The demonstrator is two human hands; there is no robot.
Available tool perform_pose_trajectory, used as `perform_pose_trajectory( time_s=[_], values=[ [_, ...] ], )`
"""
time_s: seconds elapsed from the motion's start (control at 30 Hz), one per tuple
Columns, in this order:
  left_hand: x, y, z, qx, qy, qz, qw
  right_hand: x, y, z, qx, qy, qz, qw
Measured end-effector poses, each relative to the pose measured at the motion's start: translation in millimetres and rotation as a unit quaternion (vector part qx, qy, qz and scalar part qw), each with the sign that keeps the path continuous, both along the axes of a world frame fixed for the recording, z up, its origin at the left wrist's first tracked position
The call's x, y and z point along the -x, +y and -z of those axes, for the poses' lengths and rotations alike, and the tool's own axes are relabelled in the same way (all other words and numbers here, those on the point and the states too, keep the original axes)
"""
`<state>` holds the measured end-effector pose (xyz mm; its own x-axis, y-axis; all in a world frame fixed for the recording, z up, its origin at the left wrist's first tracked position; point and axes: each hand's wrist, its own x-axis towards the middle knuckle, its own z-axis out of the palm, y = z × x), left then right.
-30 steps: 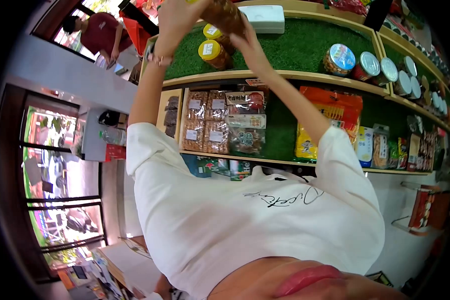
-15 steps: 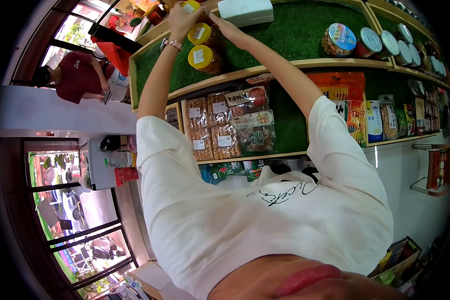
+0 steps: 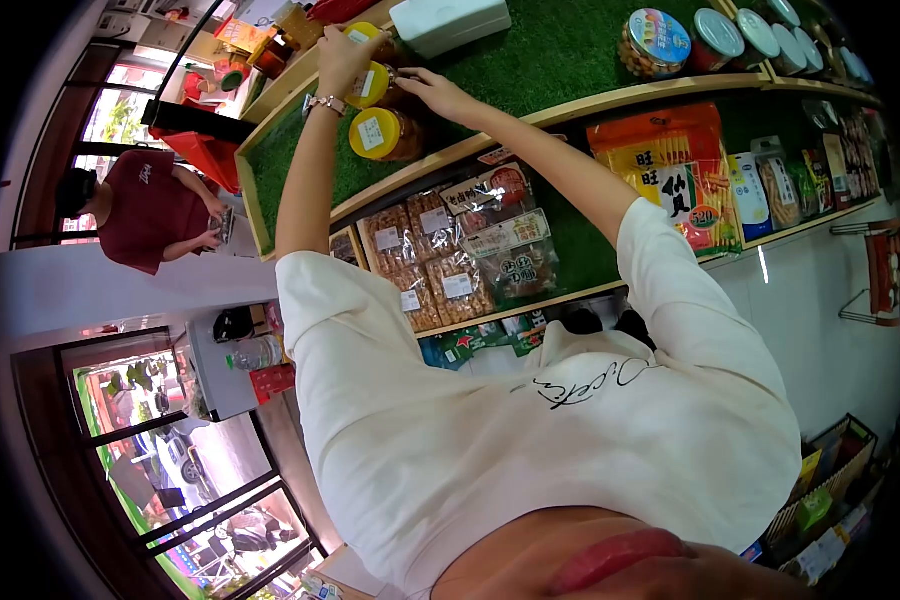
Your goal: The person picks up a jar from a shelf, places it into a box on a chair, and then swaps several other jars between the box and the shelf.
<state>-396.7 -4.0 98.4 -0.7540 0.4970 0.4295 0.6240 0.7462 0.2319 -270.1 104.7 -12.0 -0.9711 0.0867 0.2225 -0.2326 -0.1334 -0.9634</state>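
Three jars with yellow lids and white labels stand in a row on the green turf shelf (image 3: 555, 60), their contents reddish brown. My left hand (image 3: 344, 62) is curled at the far jar (image 3: 365, 33), its fingers over the lid's edge. Just below that hand is the middle jar (image 3: 370, 86). My right hand (image 3: 438, 97) reaches in from the other side, fingers stretched out, their tips at the side of the middle jar. The near jar (image 3: 375, 134) stands apart from both hands. The fingers partly cover the far jar.
A white box (image 3: 450, 22) lies beyond the jars. Several lidded tubs (image 3: 656, 44) line the right side. Packaged snacks (image 3: 435, 262) fill the lower shelf, with a large orange bag (image 3: 667, 175) at its right. A person in a dark red shirt (image 3: 150, 210) stands at the left.
The view has shifted, so shelf and jars sit further left. My right hand has come back from the far jar to the middle jar. My left hand stays by the far jar.
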Motion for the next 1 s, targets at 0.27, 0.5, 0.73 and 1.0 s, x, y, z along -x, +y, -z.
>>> perform_pose_trajectory(
  time_s=[0.27,0.5,0.73,1.0],
  values=[
    [9.4,-2.6,3.2,0.005,-0.041,-0.008,0.999,-74.4,49.5,-7.5,-0.112,0.073,-0.003,0.991],
    [-71.4,-42.1,-13.7,-0.131,0.011,0.013,0.991,-258.0,144.2,35.7,0.015,-0.007,0.029,0.999],
    [-122.5,-36.2,42.8,0.063,0.055,0.000,0.996,-482.4,226.0,153.9,-0.011,-0.214,0.261,0.941],
    [-98.9,-35.0,48.4,0.060,0.050,0.013,0.997,-606.4,206.9,218.9,0.091,-0.336,0.377,0.858]
  ],
)
